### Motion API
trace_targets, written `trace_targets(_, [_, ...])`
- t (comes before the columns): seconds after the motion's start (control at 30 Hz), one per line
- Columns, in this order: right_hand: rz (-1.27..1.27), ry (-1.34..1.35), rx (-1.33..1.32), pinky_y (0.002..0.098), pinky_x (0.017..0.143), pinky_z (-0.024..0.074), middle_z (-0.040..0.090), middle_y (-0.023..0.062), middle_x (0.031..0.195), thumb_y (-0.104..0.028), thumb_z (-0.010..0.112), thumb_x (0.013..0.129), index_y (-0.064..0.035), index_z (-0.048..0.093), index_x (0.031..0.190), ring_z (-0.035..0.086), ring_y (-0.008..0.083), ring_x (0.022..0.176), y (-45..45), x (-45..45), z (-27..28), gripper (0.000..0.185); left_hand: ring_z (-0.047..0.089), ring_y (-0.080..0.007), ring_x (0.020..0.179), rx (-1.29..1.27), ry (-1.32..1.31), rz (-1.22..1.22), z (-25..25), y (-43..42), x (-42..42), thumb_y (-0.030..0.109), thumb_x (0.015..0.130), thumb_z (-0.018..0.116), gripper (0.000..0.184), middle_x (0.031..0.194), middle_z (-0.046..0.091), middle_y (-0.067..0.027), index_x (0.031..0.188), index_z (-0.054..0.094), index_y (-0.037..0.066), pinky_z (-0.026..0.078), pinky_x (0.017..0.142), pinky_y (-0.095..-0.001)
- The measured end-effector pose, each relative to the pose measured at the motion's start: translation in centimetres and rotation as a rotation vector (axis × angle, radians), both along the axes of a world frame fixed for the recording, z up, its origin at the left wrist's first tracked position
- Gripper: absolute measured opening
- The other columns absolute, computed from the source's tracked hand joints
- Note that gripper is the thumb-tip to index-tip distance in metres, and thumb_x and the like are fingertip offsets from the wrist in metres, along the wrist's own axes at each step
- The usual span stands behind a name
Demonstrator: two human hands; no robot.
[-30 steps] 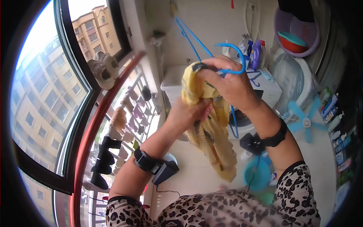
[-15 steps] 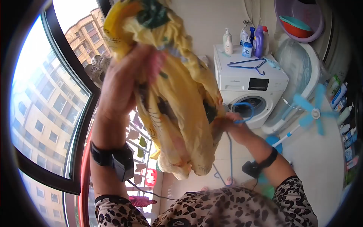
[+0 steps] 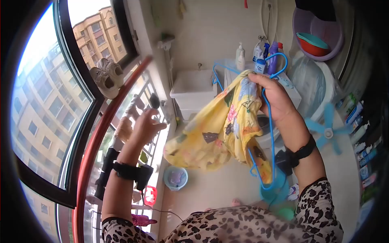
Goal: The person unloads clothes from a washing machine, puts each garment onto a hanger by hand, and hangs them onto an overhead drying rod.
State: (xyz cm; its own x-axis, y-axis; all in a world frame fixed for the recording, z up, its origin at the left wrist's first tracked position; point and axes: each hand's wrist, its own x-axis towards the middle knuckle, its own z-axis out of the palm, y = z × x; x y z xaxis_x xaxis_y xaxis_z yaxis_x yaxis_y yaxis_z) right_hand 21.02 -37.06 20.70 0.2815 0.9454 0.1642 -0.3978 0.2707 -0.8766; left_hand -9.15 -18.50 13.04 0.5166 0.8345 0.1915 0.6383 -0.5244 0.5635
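Observation:
My right hand is closed on a bunched yellow garment with flower and fan prints, gripping it together with a blue clothes hanger. The hanger's hook rises above the hand. One end of the hanger hangs below it and the other shows behind the cloth at upper left. How far the hanger goes into the garment is hidden. The loose cloth spreads out to the left. My left hand is apart from the garment, empty, with fingers and thumb spread, near the window railing.
A red rail runs along the open window, with shoes beside it. A white sink and bottles on the washing machine are ahead. A light-blue basin sits on the floor; a blue fan stands at right.
My left hand has let go of the garment and moved down. The garment has swung lower and spread leftward. My right hand has risen with the garment and hanger.

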Motion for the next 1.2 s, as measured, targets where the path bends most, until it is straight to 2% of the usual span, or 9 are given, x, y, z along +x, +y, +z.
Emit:
trace_targets(0.1, [0.012, -0.063, -0.052, 0.0286, 0.067, 0.0517, 0.062, 0.0044, 0.084, -0.018, 0.058, 0.087, -0.0026, 0.06, 0.093, 0.062, 0.0141, 0.077, 1.6, -1.0, -1.8, 0.017, 0.06, -0.015, 0.088, -0.526, -0.366, -0.509, 0.9, -8.7, 5.1, 0.027, 0.075, 0.077, 0.047, 0.096, 0.061, -0.0061, 0.106, 0.056, 0.0, 0.05, 0.078, -0.029])
trace_targets(0.17, [0.009, -0.04, -0.024, 0.0289, 0.066, 0.0517, 0.062, 0.0041, 0.084, -0.019, 0.058, 0.087, -0.0031, 0.06, 0.093, 0.062, 0.0139, 0.076, 1.6, -1.8, -1.9, 0.017, 0.059, -0.0191, 0.094, -0.32, -0.33, -0.593, 0.5, -11.8, 6.3, 0.031, 0.074, 0.078, 0.054, 0.104, 0.058, -0.0096, 0.111, 0.052, 0.001, 0.049, 0.081, -0.0327])
trace_targets(0.27, [-0.044, -0.054, 0.009, 0.0295, 0.065, 0.0519, 0.062, 0.0035, 0.083, -0.019, 0.058, 0.087, -0.0039, 0.06, 0.092, 0.062, 0.0132, 0.075, 0.9, -2.2, -1.2, 0.016, 0.061, -0.0145, 0.085, 0.071, -0.236, -0.443, 0.0, -13.2, 7.6, 0.02, 0.086, 0.066, 0.035, 0.094, 0.063, -0.0065, 0.113, 0.053, 0.0, 0.049, 0.08, -0.0294])
trace_targets(0.37, [-0.145, -0.117, 0.028, 0.028, 0.061, 0.0518, 0.062, 0.0029, 0.084, -0.021, 0.058, 0.088, -0.0042, 0.06, 0.093, 0.062, 0.0124, 0.072, 0.3, -1.1, -0.9, 0.018, 0.059, -0.0104, 0.081, -0.383, -0.633, -0.5, -0.3, -9.7, 7.4, 0.014, 0.093, 0.055, 0.024, 0.09, 0.064, -0.0029, 0.11, 0.057, -0.002, 0.048, 0.076, -0.0258])
trace_targets(0.53, [-0.237, -0.266, -0.088, 0.0217, 0.047, 0.0473, 0.063, 0.0026, 0.082, -0.028, 0.059, 0.089, -0.005, 0.06, 0.094, 0.061, 0.0107, 0.06, 0.2, 1.7, -3.3, 0.024, 0.054, -0.0047, 0.068, -0.566, -0.539, -0.591, 4.3, -7.5, 6.1, 0.024, 0.096, 0.051, 0.029, 0.08, 0.061, 0.0002, 0.104, 0.061, -0.002, 0.044, 0.062, -0.018])
trace_targets(0.9, [0.007, -0.492, -0.281, 0.0187, 0.035, 0.0268, 0.054, 0.0026, 0.077, -0.038, 0.059, 0.09, -0.0003, 0.058, 0.091, 0.039, 0.0033, 0.041, -2.1, -3.0, -7.5, 0.037, 0.06, -0.0131, 0.079, -0.754, -1.022, -0.297, 6.5, -4.8, 9.1, 0.018, 0.094, 0.052, 0.022, 0.089, 0.061, -0.0065, 0.099, 0.057, -0.003, 0.051, 0.072, -0.0267])
trace_targets(1.0, [0.128, -0.412, -0.261, 0.0188, 0.043, 0.0358, 0.057, 0.0026, 0.08, -0.033, 0.059, 0.09, -0.0032, 0.059, 0.093, 0.048, 0.0043, 0.05, -1.7, -4.5, -8.6, 0.03, 0.059, -0.0116, 0.075, -0.635, -1.007, -0.257, 6.9, -5.2, 8.5, 0.02, 0.094, 0.053, 0.022, 0.087, 0.06, -0.0052, 0.097, 0.057, -0.001, 0.051, 0.068, -0.0247])
trace_targets(1.1, [-0.235, -0.077, 0.039, 0.0204, 0.054, 0.043, 0.061, 0.0031, 0.083, -0.029, 0.058, 0.09, -0.0053, 0.059, 0.094, 0.057, 0.0073, 0.065, 0.0, -3.1, -6.3, 0.024, 0.057, -0.0081, 0.066, -0.343, -0.872, -0.228, 6.6, -4.3, 6.5, 0.025, 0.093, 0.055, 0.027, 0.077, 0.06, -0.0019, 0.094, 0.06, -0.002, 0.046, 0.059, -0.0211])
trace_targets(1.2, [-0.115, -0.084, 0.149, 0.029, 0.081, 0.0465, 0.064, 0.0049, 0.096, -0.024, 0.053, 0.092, -0.0056, 0.06, 0.097, 0.06, 0.0145, 0.094, -0.7, -1.5, -1.8, 0.02, 0.055, -0.0078, 0.06, 0.073, -0.519, -0.142, 4.0, -3.3, 4.8, 0.025, 0.091, 0.059, 0.027, 0.067, 0.06, -0.0026, 0.086, 0.062, -0.001, 0.044, 0.056, -0.0236])
